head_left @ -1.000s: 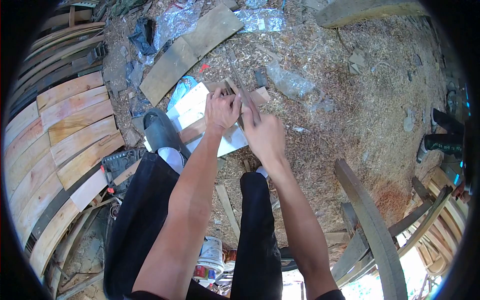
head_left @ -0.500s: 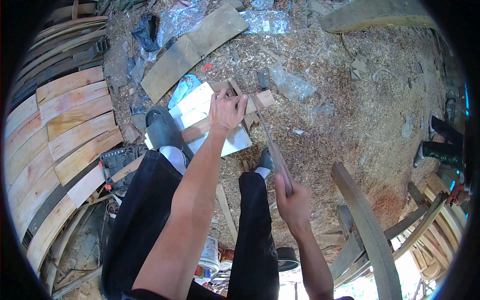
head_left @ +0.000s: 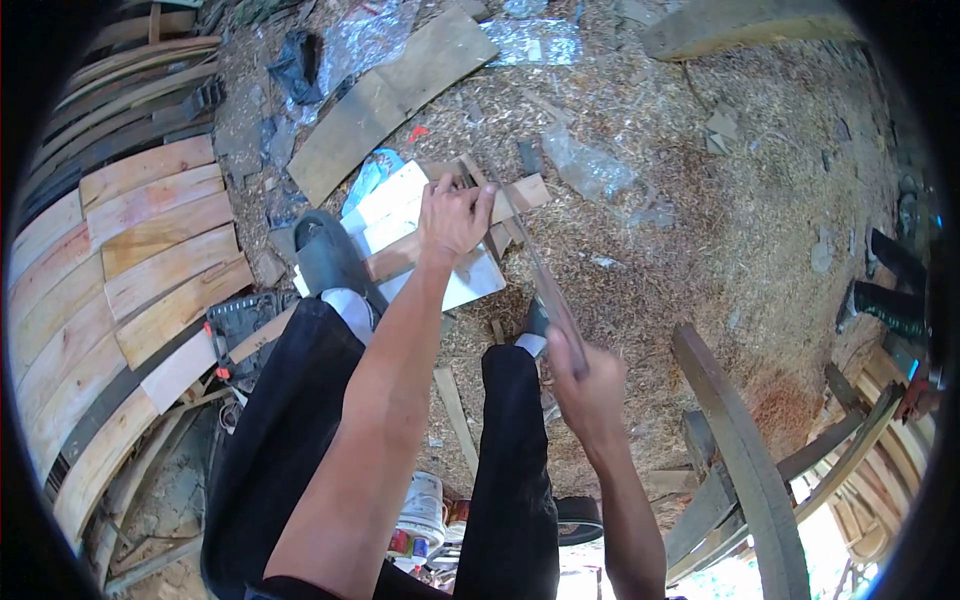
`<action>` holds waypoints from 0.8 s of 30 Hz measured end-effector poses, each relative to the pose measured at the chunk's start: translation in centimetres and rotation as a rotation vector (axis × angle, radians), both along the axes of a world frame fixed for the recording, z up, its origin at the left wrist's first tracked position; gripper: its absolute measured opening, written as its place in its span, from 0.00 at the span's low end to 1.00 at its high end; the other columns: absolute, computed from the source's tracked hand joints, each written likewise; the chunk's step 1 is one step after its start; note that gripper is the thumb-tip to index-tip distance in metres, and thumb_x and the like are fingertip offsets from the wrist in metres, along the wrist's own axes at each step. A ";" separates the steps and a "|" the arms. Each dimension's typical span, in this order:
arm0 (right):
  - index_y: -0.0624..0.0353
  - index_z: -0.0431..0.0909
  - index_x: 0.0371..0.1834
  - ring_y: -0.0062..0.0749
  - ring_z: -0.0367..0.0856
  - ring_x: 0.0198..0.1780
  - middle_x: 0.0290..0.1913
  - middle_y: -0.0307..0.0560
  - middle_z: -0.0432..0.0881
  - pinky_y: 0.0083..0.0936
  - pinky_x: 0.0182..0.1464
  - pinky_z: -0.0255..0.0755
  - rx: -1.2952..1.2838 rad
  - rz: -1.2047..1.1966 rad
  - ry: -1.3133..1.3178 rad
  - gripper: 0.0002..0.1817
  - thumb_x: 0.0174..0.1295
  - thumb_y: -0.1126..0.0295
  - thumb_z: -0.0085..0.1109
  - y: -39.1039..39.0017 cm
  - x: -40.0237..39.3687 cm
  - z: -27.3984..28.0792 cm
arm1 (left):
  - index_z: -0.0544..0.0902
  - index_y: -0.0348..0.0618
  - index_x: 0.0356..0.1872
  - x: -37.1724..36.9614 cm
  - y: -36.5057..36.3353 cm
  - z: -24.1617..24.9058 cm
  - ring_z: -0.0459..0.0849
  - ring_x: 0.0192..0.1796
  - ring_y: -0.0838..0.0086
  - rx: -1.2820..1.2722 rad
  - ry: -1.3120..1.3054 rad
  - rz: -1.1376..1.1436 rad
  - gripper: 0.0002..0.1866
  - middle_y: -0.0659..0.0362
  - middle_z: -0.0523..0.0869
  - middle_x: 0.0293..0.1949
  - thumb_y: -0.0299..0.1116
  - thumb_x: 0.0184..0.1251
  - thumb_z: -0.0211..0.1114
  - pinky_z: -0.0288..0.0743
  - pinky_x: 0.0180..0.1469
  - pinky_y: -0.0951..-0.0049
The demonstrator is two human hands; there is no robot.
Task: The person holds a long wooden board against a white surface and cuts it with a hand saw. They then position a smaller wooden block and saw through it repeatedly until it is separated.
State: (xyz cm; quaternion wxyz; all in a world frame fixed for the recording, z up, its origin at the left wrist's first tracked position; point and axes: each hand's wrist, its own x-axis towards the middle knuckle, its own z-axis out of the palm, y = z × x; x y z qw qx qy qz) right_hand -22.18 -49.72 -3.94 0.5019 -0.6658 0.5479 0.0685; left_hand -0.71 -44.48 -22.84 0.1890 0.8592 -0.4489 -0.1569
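Note:
My left hand (head_left: 455,220) is closed over a narrow wooden strip (head_left: 528,193), pressing it down; part of the strip is hidden beneath the hand. In my right hand (head_left: 590,388) is the handle of a handsaw (head_left: 548,285). Its long blade crosses the strip just right of my left thumb. The strip rests on small wood offcuts over a white board (head_left: 475,282). My left shoe (head_left: 328,255) stands over the near end of the strip, and the other shoe (head_left: 537,318) is on the ground by the saw.
Stacked planks (head_left: 165,260) line the left, beside an open black tool case (head_left: 245,325). A long flat board (head_left: 395,100) and plastic sheeting (head_left: 585,165) lie ahead. Curved timbers (head_left: 735,440) stand at right. Another person's legs (head_left: 890,290) show at the far right. Sawdust covers the ground.
The handsaw and my right hand have shifted slightly, the hand blurred by motion. My left hand stays on the strip. The whole view has moved a little.

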 end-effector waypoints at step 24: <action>0.68 0.74 0.16 0.14 0.60 0.18 0.12 0.35 0.62 0.27 0.19 0.51 0.002 0.058 0.145 0.29 0.71 0.55 0.56 1.1 -1.2 3.2 | 0.88 0.46 0.28 0.3 0.2 -0.2 0.79 0.46 0.62 0.046 0.074 0.027 0.21 0.55 0.87 0.27 0.43 0.74 0.51 0.66 0.55 0.59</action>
